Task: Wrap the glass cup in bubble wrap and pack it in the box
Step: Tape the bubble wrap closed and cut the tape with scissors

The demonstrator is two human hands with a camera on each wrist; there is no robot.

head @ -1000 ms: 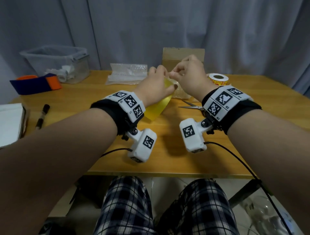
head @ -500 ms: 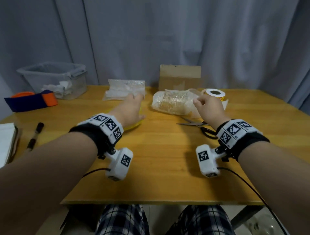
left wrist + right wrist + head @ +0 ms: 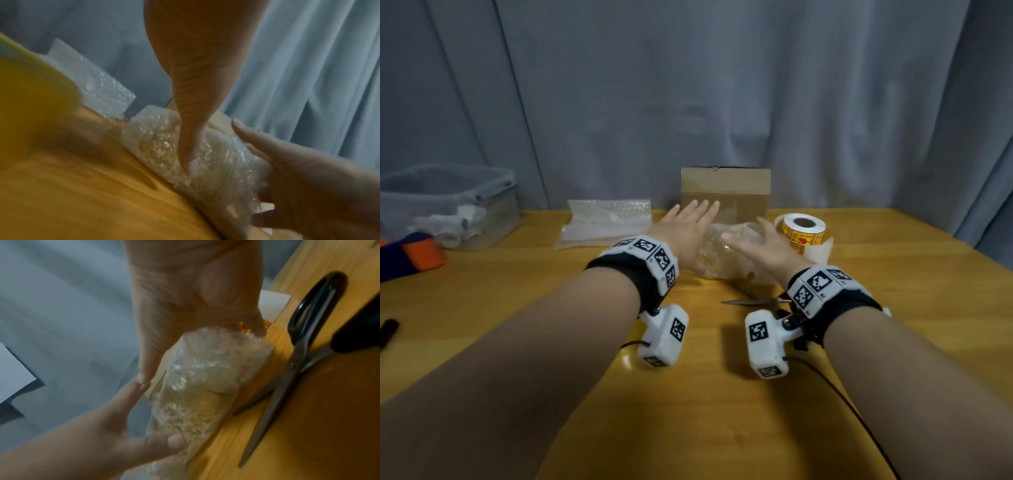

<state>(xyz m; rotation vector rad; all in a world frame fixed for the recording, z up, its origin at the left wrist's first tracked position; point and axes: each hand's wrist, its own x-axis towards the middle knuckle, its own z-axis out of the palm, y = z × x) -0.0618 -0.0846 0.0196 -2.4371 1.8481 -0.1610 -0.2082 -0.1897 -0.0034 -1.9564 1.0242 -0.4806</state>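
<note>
The bubble-wrapped cup bundle [image 3: 726, 255] lies on its side on the wooden table [image 3: 688, 394], just in front of the brown cardboard box [image 3: 726, 192]. My left hand [image 3: 688, 228] is at its left end with straight fingers, and in the left wrist view its thumb [image 3: 189, 167] presses the bundle [image 3: 162, 146]. My right hand [image 3: 758, 245] flanks the right end, fingers spread and straight. In the right wrist view both hands touch the bundle [image 3: 197, 386]. The glass itself is hidden inside the wrap.
Spare bubble wrap [image 3: 606, 222] lies left of the box and a sticker roll [image 3: 803, 229] to its right. Scissors [image 3: 753, 301] lie near my right wrist. A clear plastic bin [image 3: 448, 205], an orange-and-blue item [image 3: 412, 255] and a pen [image 3: 387, 330] are at far left.
A second ago both hands were raised, pinching a yellow sheet. They dropped to the table and have since reached forward, fingers straightened, to either end of the wrapped bundle.
</note>
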